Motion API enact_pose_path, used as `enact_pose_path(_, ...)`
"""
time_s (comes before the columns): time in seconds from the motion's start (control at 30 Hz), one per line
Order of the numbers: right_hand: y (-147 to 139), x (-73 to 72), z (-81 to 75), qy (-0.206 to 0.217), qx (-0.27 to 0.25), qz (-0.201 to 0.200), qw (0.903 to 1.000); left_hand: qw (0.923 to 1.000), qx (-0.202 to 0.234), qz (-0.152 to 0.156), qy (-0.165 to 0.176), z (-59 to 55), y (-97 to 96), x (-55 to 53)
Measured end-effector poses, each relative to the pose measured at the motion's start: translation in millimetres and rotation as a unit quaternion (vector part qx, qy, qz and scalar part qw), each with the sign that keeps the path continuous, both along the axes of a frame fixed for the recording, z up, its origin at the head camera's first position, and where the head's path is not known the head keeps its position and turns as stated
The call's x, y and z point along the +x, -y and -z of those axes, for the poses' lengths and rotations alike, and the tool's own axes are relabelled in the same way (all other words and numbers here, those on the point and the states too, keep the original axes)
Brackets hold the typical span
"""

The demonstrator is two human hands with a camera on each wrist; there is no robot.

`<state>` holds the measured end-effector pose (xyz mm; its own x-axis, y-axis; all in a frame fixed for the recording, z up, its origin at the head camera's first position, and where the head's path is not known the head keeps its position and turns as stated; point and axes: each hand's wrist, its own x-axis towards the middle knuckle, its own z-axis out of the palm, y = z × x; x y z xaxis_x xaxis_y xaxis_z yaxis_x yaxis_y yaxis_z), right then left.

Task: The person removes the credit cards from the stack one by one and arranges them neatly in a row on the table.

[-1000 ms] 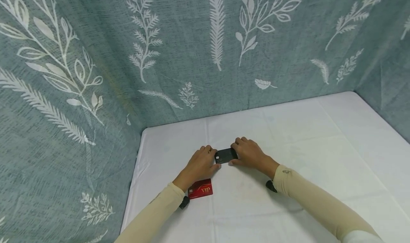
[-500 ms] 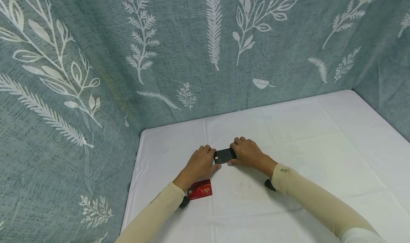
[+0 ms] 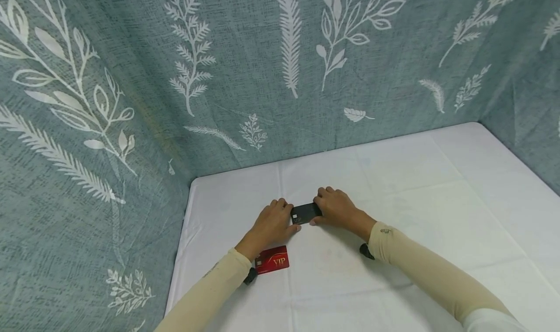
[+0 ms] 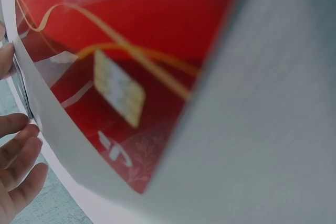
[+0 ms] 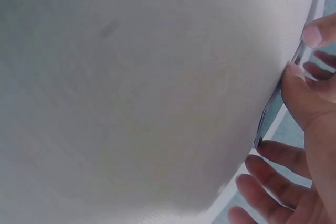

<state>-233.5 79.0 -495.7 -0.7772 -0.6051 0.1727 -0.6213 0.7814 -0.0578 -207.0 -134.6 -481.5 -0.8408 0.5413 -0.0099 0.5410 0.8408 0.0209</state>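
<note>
Grip on either side was partly closed on the same thing: the left hand and the right hand, both bare, each held one short end of a flat, black, rectangular card. Watching from my distant station, I could make out "VIP" on the black card's upper face, beside a small silver chip near its left end. At that end the fingers bent over the far corner and the thumb lay by the near one; at the other, my right wrist view showed thumb and index finger taking the card between them. My left wrist view gave me the card almost edge-on. I could not tell whether it touched the counter beneath, which was spread with creased white cloth.

Nearer the person than the black card, and to its left, I saw a glossy red rectangular card with gold "VIP" lettering, one end partly hidden behind the left wrist. Also nearer the person than the black card, a small black object showed under that wrist. Two beige fabric sleeves reached towards the black card from the near side. Beyond it hung a grey-green curtain printed with white leaves.
</note>
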Motion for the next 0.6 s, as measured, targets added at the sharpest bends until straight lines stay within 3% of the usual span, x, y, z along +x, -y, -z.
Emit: enact_pose_path(0.6,-0.2,-3.3,0.6,0.004,-0.001,-0.011,0.9999,0.9999,-0.005,0.002,0.011,-2.4,0.2,-4.1)
